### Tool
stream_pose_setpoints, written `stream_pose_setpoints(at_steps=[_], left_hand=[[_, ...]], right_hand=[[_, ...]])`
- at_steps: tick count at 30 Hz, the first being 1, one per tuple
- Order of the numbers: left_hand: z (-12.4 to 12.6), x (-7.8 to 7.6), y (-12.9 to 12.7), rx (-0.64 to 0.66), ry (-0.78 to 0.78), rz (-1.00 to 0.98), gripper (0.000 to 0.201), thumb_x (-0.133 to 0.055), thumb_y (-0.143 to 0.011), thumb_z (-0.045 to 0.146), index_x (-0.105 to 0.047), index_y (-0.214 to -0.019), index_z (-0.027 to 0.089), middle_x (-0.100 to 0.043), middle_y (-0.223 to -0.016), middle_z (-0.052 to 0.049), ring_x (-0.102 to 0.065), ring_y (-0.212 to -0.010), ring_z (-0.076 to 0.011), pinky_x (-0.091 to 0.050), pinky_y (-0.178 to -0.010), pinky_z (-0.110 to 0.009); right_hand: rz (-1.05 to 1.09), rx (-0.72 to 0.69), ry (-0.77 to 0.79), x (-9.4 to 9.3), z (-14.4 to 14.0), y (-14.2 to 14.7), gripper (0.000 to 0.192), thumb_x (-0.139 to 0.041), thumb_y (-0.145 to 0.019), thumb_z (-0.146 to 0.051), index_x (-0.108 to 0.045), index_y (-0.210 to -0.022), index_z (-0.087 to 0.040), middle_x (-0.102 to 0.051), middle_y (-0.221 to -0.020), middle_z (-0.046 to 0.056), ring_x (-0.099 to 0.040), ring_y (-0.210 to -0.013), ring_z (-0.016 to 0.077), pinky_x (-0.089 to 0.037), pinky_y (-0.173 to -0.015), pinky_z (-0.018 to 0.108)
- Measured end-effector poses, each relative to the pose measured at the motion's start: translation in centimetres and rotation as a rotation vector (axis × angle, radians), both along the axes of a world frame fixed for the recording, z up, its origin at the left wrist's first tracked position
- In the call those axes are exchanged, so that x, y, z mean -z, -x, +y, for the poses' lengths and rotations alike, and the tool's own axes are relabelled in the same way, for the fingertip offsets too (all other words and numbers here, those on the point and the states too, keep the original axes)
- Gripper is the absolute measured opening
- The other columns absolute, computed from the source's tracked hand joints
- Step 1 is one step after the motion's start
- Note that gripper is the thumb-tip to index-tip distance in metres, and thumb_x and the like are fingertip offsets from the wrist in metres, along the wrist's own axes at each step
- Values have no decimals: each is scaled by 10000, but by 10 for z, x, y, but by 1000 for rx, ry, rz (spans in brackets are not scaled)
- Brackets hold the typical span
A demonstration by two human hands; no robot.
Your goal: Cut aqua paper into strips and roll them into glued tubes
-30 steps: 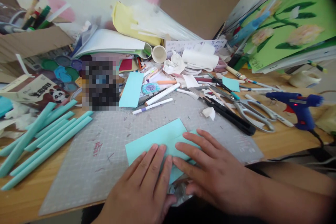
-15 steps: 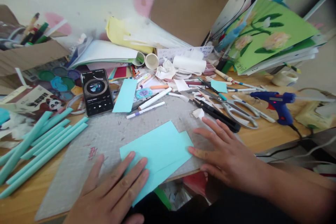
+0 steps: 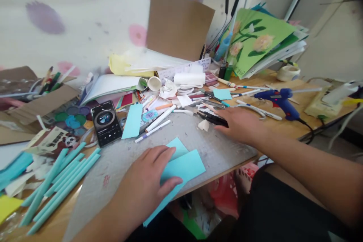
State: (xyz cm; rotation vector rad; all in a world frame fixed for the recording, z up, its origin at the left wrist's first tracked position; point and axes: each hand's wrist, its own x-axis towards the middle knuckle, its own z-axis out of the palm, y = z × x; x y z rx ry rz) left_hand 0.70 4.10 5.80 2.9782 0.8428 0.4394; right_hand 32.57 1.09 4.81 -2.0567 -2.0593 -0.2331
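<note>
My left hand (image 3: 146, 181) rests on light-blue paper (image 3: 185, 164) at the front edge of the grey cutting mat (image 3: 124, 166). Its fingers lie over the sheet and the thumb is spread apart. A second blue piece (image 3: 177, 145) shows behind the first, partly under the hand. Further back, my right hand (image 3: 239, 123) is closed around the right end of a black utility knife (image 3: 211, 117), which lies on the mat. Scissors (image 3: 258, 111) are mostly hidden behind this hand. White paper scraps (image 3: 203, 124) lie beside the knife.
Rolled blue paper tubes (image 3: 65, 189) lie at left, near a phone (image 3: 106, 123) and a blue strip (image 3: 132, 121). Pens (image 3: 153, 130) and scraps crowd the back. A blue glue gun (image 3: 279, 102) with a cord stands at right, by a power strip (image 3: 320, 104).
My right hand has left the blue paper and moved back and right onto the utility knife. My left hand has shifted right over the paper. The view has tilted up.
</note>
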Motion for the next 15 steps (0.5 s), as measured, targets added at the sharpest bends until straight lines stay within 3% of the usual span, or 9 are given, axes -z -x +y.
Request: stream_pose_setpoints(at_steps=[3,8,15], left_hand=[[-1,9,-13,3,18,36,541,-701,-819,487,-549,-1254,203,-643,-1106,-98,-625,-994,-291,-546,-841,-444],[-5,18,-7,6,40,22,382,-527,-939,493,-539,-1188,204,-611,-953,-70,-635,-843,-250,-544,-703,-378],[1,18,0,116,100,-12,243,-380,-1015,405,-554,-1031,235,-621,-910,-26,-623,-802,-188,-508,-693,-297]], right_hand=[[-4,16,65,2,0,2,317,-582,-859,-279,-664,-1127,-131,-692,-963,149,-645,-942,312,-491,-808,412],[63,39,40,-9,-26,-6,357,-450,-933,-280,-600,-1227,-143,-622,-1107,153,-638,-994,294,-500,-856,416],[201,-151,-95,-1,-80,-32,350,-445,-948,-372,-593,-1211,-196,-645,-1180,128,-614,-1098,320,-513,-898,489]])
